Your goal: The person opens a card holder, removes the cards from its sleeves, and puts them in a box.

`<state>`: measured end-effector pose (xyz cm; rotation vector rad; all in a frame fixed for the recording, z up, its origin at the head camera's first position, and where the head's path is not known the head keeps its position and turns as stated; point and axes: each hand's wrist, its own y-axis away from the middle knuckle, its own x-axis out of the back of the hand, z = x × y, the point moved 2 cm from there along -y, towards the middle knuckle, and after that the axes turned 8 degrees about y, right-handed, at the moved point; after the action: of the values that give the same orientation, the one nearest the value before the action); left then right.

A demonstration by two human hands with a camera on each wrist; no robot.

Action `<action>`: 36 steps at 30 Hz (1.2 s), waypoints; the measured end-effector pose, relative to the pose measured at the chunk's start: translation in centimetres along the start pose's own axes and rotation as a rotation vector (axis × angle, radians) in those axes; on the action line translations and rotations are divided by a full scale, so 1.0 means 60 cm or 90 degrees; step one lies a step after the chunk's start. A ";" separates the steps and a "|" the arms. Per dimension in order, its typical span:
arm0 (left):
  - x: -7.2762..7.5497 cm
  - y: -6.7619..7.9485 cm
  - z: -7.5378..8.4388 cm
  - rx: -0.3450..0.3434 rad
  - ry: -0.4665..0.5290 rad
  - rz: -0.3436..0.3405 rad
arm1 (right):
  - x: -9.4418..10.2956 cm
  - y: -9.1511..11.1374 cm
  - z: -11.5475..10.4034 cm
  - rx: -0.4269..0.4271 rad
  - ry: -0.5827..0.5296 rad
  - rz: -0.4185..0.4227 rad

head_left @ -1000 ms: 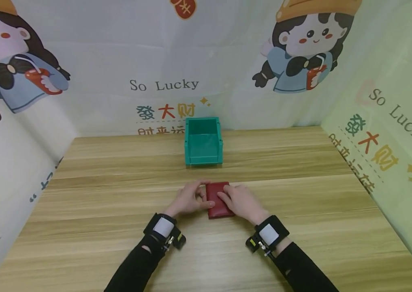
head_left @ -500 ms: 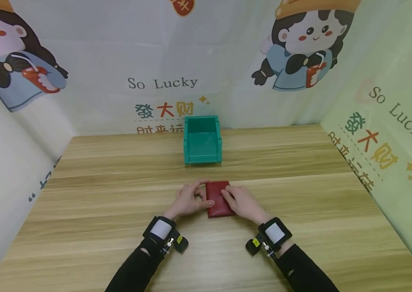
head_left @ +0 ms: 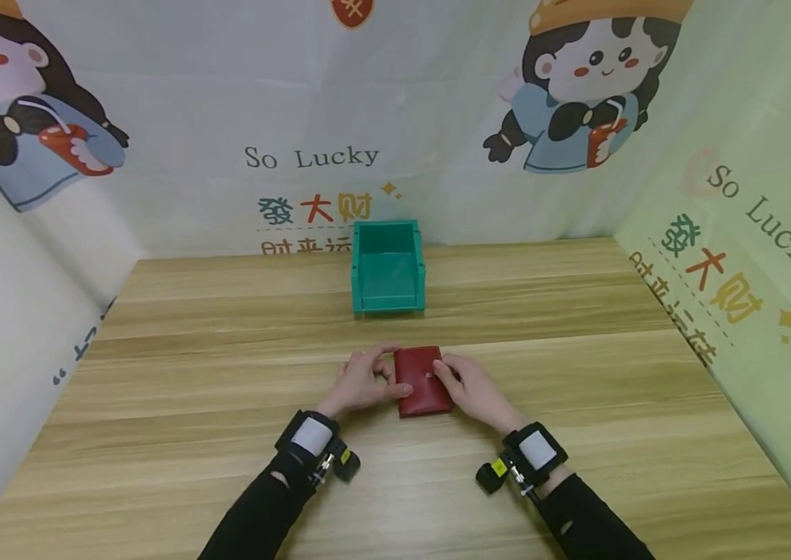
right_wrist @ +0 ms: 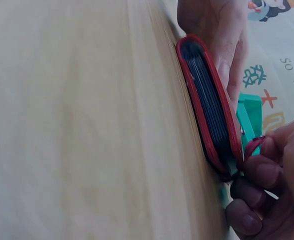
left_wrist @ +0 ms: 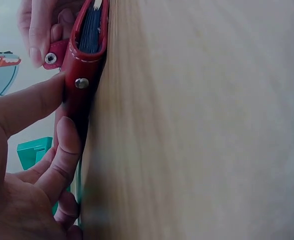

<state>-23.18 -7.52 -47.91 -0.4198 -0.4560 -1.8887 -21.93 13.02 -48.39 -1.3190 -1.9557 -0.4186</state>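
Note:
A small red card holder lies on the wooden table between the two hands. My left hand grips its left side, thumb on the cover and fingers along the edge. With thumb and forefinger, my right hand pinches its short strap at the right side. The strap's metal snap shows in the left wrist view, lifted away from the cover. A round metal stud sits on the near face there. Dark inner sleeves are visible edge-on in the right wrist view.
An open green plastic bin stands behind the card holder, at the back edge of the table. Printed white cloth hangs along the back and both sides. Both wrists wear black camera straps.
My right hand has drawn back slightly to the right, uncovering more of the card holder's cover, where a small snap now shows. My left hand has stayed in place.

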 end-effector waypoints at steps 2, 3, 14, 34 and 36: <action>0.001 0.001 0.002 0.002 -0.004 0.001 | 0.000 0.002 0.001 0.005 -0.017 0.012; 0.002 0.001 0.003 0.002 -0.005 -0.001 | 0.000 0.003 0.002 0.009 -0.019 0.021; 0.003 0.001 -0.003 -0.001 -0.004 -0.005 | 0.025 0.030 0.036 -0.067 -0.010 0.099; 0.005 0.000 0.003 0.019 0.016 -0.015 | 0.049 0.042 0.030 -0.163 0.241 0.114; 0.005 0.000 0.002 0.020 0.015 -0.010 | 0.046 0.037 0.020 -0.144 0.256 0.141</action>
<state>-23.26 -7.70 -47.68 -0.3738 -0.4732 -1.8979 -20.98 16.54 -47.49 -1.4449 -1.4462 -0.7480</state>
